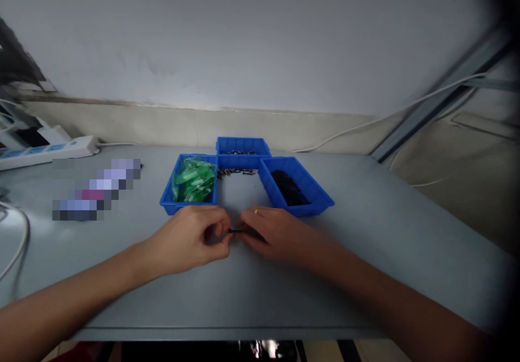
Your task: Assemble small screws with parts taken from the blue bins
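My left hand (195,237) and my right hand (280,234) meet just in front of the blue bins, low over the table. Between their fingertips runs a thin black piece (236,231), pinched from both sides; fingers cover most of it, so its kind does not show. Beyond my left hand, a blue bin (169,202) holds green packets in clear plastic (195,180). Past my right hand, another blue bin (319,206) contains many small black parts (289,187). Small metal screws (239,172) lie loose on the table between these bins.
A third blue bin (244,161) with small metal pieces stands at the back, near the wall. On the left are a white power strip (73,149), a pixelated object (97,188) and a white cable (24,237). A metal frame post (422,107) rises at right.
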Demonstrator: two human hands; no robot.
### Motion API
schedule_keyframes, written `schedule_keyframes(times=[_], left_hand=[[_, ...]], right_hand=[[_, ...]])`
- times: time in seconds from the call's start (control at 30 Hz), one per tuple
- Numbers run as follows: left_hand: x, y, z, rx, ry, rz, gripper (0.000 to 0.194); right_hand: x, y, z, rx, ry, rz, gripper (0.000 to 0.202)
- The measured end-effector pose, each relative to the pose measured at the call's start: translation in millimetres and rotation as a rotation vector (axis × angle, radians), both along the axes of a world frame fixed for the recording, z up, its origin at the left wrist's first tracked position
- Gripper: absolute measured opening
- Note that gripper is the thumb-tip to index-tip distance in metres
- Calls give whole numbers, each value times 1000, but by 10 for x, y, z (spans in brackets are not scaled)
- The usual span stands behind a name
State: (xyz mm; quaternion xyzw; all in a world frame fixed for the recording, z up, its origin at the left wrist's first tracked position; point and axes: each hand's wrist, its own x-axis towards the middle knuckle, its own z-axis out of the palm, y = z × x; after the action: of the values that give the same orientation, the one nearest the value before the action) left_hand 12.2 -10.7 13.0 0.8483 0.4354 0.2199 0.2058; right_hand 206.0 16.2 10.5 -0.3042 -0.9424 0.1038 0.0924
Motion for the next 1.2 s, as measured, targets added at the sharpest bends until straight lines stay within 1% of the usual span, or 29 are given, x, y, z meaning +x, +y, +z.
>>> schedule_keyframes(times=[0.17, 0.33, 0.43, 0.8, 0.93, 1.07, 1.2], left_hand=[[-3, 6, 8, 35, 97, 0, 3], [8, 9, -20, -3, 224, -1, 3], [6, 11, -21, -2, 252, 3, 4], [-14, 10, -23, 80, 333, -14, 11], [-23, 24, -60, 131, 349, -68, 13], [-31, 43, -96, 140, 367, -137, 15], [-29, 37, -82, 157, 377, -108, 19]], right_hand=[[18, 37, -16, -4, -22, 63, 17], [27, 51, 3, -68, -6, 93, 18], [27, 43, 18, -74, 4, 108, 19], [34, 46, -3, -32, 6, 65, 17], [18, 17, 11, -22, 20, 79, 18], [15, -2, 6, 28, 43, 104, 18], [32, 24, -28, 47, 39, 61, 13]])
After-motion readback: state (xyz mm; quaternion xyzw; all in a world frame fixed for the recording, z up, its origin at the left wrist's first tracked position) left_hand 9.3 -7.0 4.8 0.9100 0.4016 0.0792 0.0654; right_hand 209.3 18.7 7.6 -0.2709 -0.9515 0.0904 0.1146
